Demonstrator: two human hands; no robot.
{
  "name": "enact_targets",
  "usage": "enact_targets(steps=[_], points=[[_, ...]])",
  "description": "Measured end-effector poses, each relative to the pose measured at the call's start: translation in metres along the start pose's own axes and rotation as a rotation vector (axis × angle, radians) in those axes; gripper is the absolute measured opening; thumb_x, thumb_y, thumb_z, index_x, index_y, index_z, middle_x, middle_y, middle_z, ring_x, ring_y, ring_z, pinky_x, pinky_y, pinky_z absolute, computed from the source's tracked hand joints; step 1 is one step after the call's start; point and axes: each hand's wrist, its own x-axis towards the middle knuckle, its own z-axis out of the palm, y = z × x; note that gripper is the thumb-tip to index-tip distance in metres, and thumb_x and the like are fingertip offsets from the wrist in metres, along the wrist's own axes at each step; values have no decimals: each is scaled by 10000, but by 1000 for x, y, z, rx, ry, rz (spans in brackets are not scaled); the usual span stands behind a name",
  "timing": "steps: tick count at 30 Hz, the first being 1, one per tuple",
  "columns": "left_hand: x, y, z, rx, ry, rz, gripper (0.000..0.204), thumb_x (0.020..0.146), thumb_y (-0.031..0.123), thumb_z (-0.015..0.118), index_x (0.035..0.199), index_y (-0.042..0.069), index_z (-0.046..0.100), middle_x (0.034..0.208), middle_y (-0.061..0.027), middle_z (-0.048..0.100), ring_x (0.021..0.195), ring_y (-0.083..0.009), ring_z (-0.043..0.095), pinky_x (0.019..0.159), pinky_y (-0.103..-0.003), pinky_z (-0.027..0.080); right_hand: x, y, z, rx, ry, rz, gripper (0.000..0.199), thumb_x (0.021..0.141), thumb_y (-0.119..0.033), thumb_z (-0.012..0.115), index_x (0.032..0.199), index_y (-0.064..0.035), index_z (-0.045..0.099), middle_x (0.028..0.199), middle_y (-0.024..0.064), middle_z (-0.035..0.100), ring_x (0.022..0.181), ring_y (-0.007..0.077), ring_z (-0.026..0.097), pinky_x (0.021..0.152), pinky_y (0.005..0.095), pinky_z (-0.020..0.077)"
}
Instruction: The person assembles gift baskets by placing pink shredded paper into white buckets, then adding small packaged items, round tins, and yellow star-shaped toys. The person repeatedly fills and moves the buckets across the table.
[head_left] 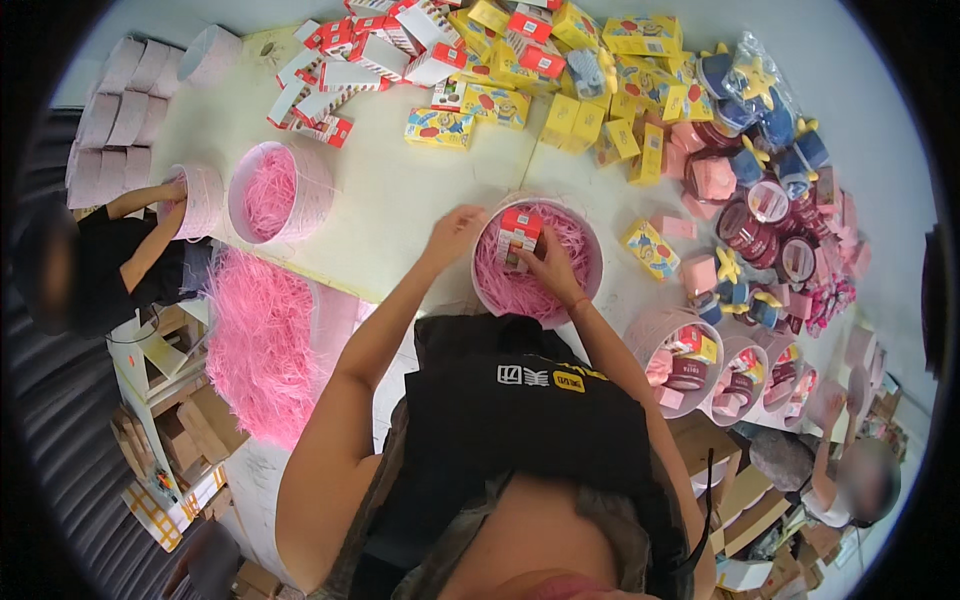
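A round pink bucket (597, 262) stands on the table in front of me, filled with pink shredded paper (500, 283). My right hand (555, 268) is inside it, closed on a small red and white box (518, 232) that rests against the shreds. Just outside the left rim is my left hand (457, 234), its fingers apart and nothing in them. Some of its fingertips come close to the rim; whether they touch it I cannot tell.
Red and white boxes (375, 60), yellow boxes (440, 128) and dark red jars (745, 232) pile up along the far and right sides. Filled buckets (640, 340) line the right edge. Another shred-filled bucket (318, 190) stands left, near a co-worker (95, 260); a second person (860, 485) is at right.
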Motion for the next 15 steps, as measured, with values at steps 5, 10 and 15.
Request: enact_targets(steps=[5, 10, 15], points=[[118, -34, -57, 195, 769, -315, 883, 710, 493, 816, 1320, -27, 445, 1340, -211, 475, 1209, -374, 497, 986, -471, 443, 2, -11, -1, -114, -69, 128, 501, 860, -91, 715, 1286, -2, 467, 1178, 172, 657, 1121, 241, 639, 938, 349, 502], [178, -10, -59, 286, 765, -607, 1078, 549, 570, 891, 1307, -19, 402, 1329, -218, 422, 1219, -405, 478, 983, -504, 452, -20, -42, -9, -487, 151, 20, 481, 852, -133, 734, 1251, 2, 503, 1109, 185, 683, 1025, 269, 686, 870, 363, 534], [152, -18, -67, 35, 816, -199, 859, 596, 360, 933, 1166, -7, 405, 1194, -209, 503, 1080, -332, 581, 925, -449, 501, -56, -65, -43, -272, 271, 128, 397, 850, -122, 737, 1193, -4, 576, 1078, 132, 693, 951, 226, 686, 816, 313, 541]])
